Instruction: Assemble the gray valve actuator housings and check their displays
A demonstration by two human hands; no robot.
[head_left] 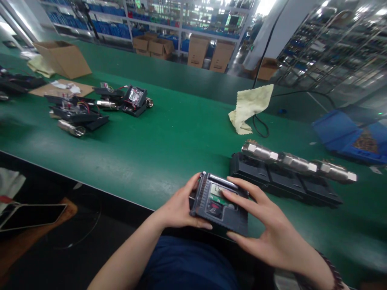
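Note:
Between my two hands, over the front edge of the green table, is a dark grey meter housing (234, 220) with a clear window showing a small display and a green circuit board. My left hand (180, 206) grips its left side, thumb below and fingers around the edge. My right hand (266, 221) is closed around the right side, with fingers lying across the top and the window and the thumb at the lower edge. Just beyond, to the right, stand several similar dark housings (284, 181) in a row with metal pipe fittings (298, 163) on top.
A pale yellow cloth (252, 106) lies behind the row, near a black cable (262, 125). At the right is a blue bin (341, 131) of small brass-coloured parts. Opened meter units (75, 112) and a cardboard box (62, 59) stand at the left. A phone-like device (33, 215) lies lower left.

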